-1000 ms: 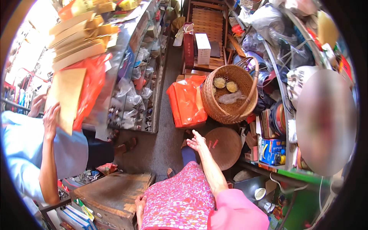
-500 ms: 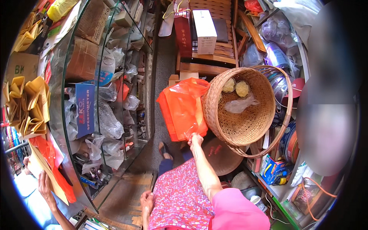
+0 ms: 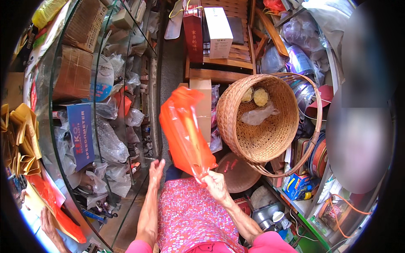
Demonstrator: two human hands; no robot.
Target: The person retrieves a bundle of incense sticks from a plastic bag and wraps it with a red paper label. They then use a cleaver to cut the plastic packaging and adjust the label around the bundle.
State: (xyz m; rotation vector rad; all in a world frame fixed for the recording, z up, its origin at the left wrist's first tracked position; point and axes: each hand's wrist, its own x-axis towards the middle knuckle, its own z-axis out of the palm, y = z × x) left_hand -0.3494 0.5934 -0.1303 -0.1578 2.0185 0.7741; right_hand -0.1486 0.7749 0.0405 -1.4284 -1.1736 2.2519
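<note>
Our right hand [image 3: 215, 185] is closed on the near end of an orange plastic bag [image 3: 184, 131]. The bag is ahead of this hand and leans to its left. Our left hand [image 3: 156, 172] is open, near the bag, on its left side. Past our right hand, behind the bag, we see a brown box [image 3: 202, 98]. A big woven basket [image 3: 228, 120] is ahead and to this hand's right.
</note>
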